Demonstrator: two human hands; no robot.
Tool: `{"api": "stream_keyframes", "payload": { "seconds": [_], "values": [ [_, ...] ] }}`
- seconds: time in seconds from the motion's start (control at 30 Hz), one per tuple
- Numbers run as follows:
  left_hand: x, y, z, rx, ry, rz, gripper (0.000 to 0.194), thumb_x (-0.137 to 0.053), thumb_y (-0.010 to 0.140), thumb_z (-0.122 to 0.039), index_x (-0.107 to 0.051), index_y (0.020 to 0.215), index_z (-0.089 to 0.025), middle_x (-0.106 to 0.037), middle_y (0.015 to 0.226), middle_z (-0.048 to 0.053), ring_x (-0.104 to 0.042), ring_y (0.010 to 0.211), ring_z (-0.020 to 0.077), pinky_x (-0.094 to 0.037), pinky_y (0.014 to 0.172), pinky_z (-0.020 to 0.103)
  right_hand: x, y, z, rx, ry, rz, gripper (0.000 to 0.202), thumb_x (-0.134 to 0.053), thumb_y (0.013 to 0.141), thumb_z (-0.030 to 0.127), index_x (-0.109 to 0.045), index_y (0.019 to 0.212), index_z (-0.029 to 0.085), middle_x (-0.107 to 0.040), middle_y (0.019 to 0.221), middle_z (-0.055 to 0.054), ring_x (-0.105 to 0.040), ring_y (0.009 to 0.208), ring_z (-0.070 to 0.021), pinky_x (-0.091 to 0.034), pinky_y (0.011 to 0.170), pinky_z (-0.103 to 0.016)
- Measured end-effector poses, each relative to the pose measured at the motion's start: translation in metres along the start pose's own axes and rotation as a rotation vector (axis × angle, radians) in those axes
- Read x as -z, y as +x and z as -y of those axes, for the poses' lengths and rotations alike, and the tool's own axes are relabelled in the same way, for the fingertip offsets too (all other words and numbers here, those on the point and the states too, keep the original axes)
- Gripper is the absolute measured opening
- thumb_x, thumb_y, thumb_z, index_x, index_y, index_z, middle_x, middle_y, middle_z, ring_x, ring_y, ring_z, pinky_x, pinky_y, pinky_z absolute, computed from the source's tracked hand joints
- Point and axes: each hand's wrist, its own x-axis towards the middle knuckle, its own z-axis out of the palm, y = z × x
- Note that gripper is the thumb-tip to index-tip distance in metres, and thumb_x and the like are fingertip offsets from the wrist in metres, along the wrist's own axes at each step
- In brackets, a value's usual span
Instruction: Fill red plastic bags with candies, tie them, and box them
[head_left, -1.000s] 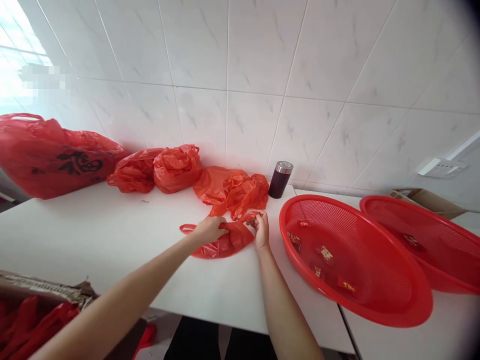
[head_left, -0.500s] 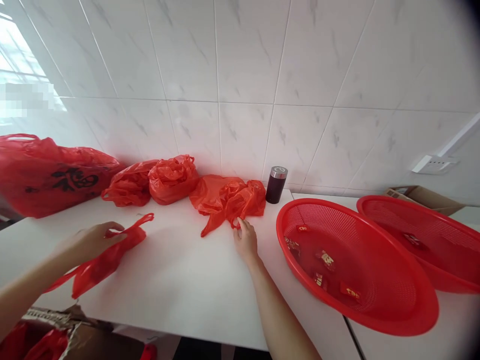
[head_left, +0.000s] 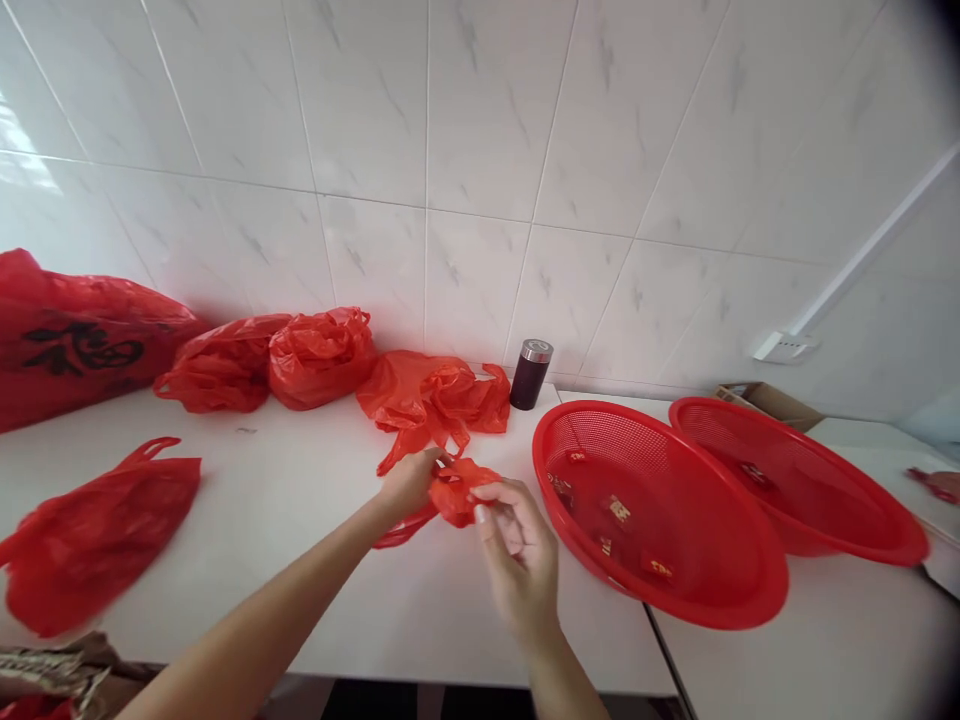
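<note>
Left hand (head_left: 411,480) had moved right from the full red bag (head_left: 105,540), which lay at the left of the white table (head_left: 255,520). Its fingers clamped the small red bag (head_left: 459,492), located left of the left basket (head_left: 724,530). Right hand (head_left: 525,560) contacted that bag's right side; finger closure could not be determined

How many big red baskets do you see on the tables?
2. The near basket sits just right of the right hand; the far basket is beyond it, farther right. Any stacked underneath would be hidden.
</note>
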Motion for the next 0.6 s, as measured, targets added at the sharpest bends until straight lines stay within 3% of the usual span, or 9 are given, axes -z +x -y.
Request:
{"api": "stream_keyframes", "payload": {
  "seconds": [0.07, 0.17, 0.23, 0.3, 0.4, 0.43, 0.5, 0.6],
  "values": [
    [-0.001, 0.003, 0.012, 0.071, -0.04, 0.008, 0.026, -0.055, 0.067, -0.013, -0.068, 0.087, -0.025, -0.073, 0.083, 0.003, -0.066, 0.073, 0.0209, -0.046, 0.06, 0.026, 0.025, -0.001, -0.002, -0.046, 0.017, -0.118, 0.009, -0.057, 0.088, 0.026, -0.063, 0.093, 0.023, -0.064, 0.09, -0.005, -0.064, 0.085, -0.0178, -0.055, 0.073, -0.03],
    [0.011, -0.004, 0.038, 0.21, -0.07, -0.014, 0.029, -0.053, 0.067, -0.012, -0.066, 0.091, -0.024, -0.071, 0.081, 0.004, -0.064, 0.072, 0.0227, -0.045, 0.06, 0.029, 0.068, 0.003, -0.008, -0.096, 0.02, -0.277, 0.008, -0.06, 0.087, 0.029, -0.061, 0.091, 0.022, -0.063, 0.085, -0.003, -0.063, 0.075, -0.0159, -0.053, 0.065, -0.028],
    [0.024, -0.014, 0.053, 0.284, -0.118, 0.001, 0.022, -0.053, 0.067, -0.014, -0.064, 0.085, -0.021, -0.069, 0.075, 0.004, -0.064, 0.069, 0.0231, -0.046, 0.059, 0.03, 0.089, 0.009, -0.009, -0.133, -0.073, -0.288, 0.012, -0.06, 0.087, 0.031, -0.061, 0.095, 0.022, -0.063, 0.086, -0.003, -0.062, 0.073, -0.0156, -0.053, 0.064, -0.029],
    [0.034, -0.026, 0.058, 0.316, -0.21, 0.044, 0.015, -0.054, 0.07, -0.018, -0.063, 0.082, -0.02, -0.068, 0.074, 0.003, -0.066, 0.071, 0.0224, -0.049, 0.062, 0.03, 0.096, 0.016, -0.002, -0.104, -0.261, -0.267, 0.016, -0.06, 0.086, 0.031, -0.061, 0.099, 0.022, -0.063, 0.096, -0.006, -0.062, 0.085, -0.0185, -0.053, 0.071, -0.033],
    [0.043, -0.04, 0.043, 0.329, -0.375, 0.104, 0.018, -0.057, 0.077, -0.028, -0.059, 0.093, -0.02, -0.07, 0.083, 0.003, -0.068, 0.076, 0.0209, -0.053, 0.068, 0.03, 0.075, 0.022, 0.021, 0.105, -0.444, -0.234, 0.016, -0.057, 0.087, 0.025, -0.059, 0.103, 0.023, -0.058, 0.114, -0.01, -0.056, 0.109, -0.0219, -0.05, 0.089, -0.039],
    [0.044, -0.045, 0.034, 0.341, -0.452, 0.118, 0.023, -0.06, 0.077, -0.031, -0.058, 0.097, -0.02, -0.07, 0.083, 0.003, -0.068, 0.075, 0.0208, -0.053, 0.068, 0.031, 0.062, 0.022, 0.029, 0.178, -0.45, -0.155, 0.016, -0.054, 0.088, 0.023, -0.058, 0.104, 0.024, -0.059, 0.112, -0.009, -0.057, 0.107, -0.021, -0.05, 0.089, -0.038],
    [0.043, -0.054, 0.014, 0.356, -0.653, 0.163, 0.032, -0.067, 0.075, -0.033, -0.056, 0.102, -0.02, -0.07, 0.083, 0.004, -0.068, 0.073, 0.0206, -0.054, 0.066, 0.031, 0.035, 0.021, 0.036, 0.238, -0.467, 0.165, 0.017, -0.048, 0.09, 0.019, -0.058, 0.102, 0.025, -0.065, 0.097, -0.006, -0.062, 0.09, -0.018, -0.052, 0.076, -0.032],
    [0.041, -0.074, -0.005, 0.335, -1.025, 0.314, 0.033, -0.074, 0.072, -0.029, -0.06, 0.099, -0.018, -0.07, 0.086, 0.005, -0.067, 0.074, 0.0188, -0.053, 0.066, 0.027, 0.009, 0.017, 0.021, 0.164, -0.641, 0.662, 0.021, -0.045, 0.089, 0.017, -0.063, 0.094, 0.025, -0.067, 0.076, -0.002, -0.062, 0.065, -0.0166, -0.049, 0.059, -0.028]
  ]
}}
